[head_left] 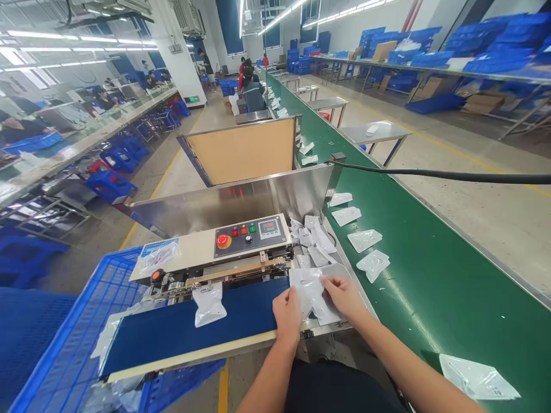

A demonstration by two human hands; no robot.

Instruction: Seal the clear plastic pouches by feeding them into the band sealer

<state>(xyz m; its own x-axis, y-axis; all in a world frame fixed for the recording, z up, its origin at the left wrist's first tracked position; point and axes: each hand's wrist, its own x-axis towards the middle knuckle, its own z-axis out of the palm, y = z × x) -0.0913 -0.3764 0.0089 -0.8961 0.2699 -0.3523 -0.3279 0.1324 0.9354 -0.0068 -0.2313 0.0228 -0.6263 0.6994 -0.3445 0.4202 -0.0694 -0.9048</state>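
A white pouch (305, 291) is pinched between my two hands at the right end of the sealing machine. My left hand (287, 312) closes on its left side, near the end of the blue belt (249, 307). The right hand (344, 295) grips the pouch's right side with bent fingers. Another white pouch (209, 305) hangs from the machine's sealing strip over the blue belt. Behind my hands, several white pouches (316, 238) lie in a pile beside the control panel (232, 232).
A green conveyor (413, 275) runs along the right with several white pouches on it. Blue crates (64, 344) stand at the lower left. A metal panel (275, 195) rises behind the machine, and a black cable (430, 172) crosses above the conveyor. People sit farther back.
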